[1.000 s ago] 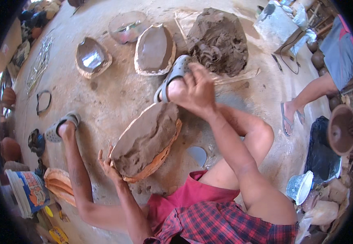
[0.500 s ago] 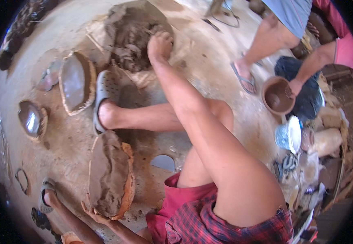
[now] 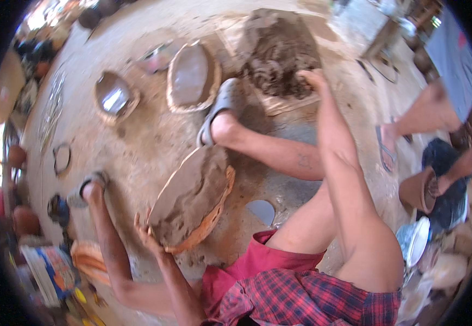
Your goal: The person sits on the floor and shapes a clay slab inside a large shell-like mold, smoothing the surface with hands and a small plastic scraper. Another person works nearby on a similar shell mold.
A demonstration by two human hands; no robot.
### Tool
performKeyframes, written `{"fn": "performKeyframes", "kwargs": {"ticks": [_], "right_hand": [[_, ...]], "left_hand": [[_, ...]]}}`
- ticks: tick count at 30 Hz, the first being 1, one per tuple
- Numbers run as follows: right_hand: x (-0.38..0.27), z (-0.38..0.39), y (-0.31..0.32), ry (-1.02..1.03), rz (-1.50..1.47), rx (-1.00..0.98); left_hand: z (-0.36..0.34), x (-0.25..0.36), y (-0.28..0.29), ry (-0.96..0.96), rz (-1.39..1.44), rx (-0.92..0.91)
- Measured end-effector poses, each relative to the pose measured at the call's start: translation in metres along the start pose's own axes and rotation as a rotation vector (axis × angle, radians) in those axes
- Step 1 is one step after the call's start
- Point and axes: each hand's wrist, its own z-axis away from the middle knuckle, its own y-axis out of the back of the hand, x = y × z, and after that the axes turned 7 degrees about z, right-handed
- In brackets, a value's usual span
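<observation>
Red-and-navy plaid shirt (image 3: 312,296), brown clay (image 3: 189,193)

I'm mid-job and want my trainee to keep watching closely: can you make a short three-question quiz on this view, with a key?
1. Short answer: what is the right hand at?
2. True or false: the left hand is at the end of the clay-filled mould nearer the person's body.
3. Multiple choice: compare the larger clay-lined mould with the smaller clay-lined mould. Which has a bright white glare inside?
A) the larger
B) the smaller
C) neither

Key:
1. The clay heap, at its right side in the picture.
2. True.
3. B.
</observation>
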Motion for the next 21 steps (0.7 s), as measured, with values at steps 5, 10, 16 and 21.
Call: {"fn": "performKeyframes", "kwargs": {"ticks": [5, 10, 16, 21], "right_hand": [[0.026, 0.036, 0.01, -0.004, 0.018, -0.019], [-0.018, 0.059, 0.006, 0.246, 0.209, 0.226], [-0.042, 0.072, -0.041, 0.017, 0.332, 0.65], [-0.049, 0.07, -0.053, -0.028, 0.266, 0.731]], "left_hand": [[0.003, 0.017, -0.015, 0.247, 0.295, 0.114], [0.002, 0.023, -0.004, 0.109, -0.106, -0.075], [-0.001, 0.042, 0.002, 0.231, 0.085, 0.027], [0.017, 0.091, 0.034, 0.294, 0.116, 0.066]]}}
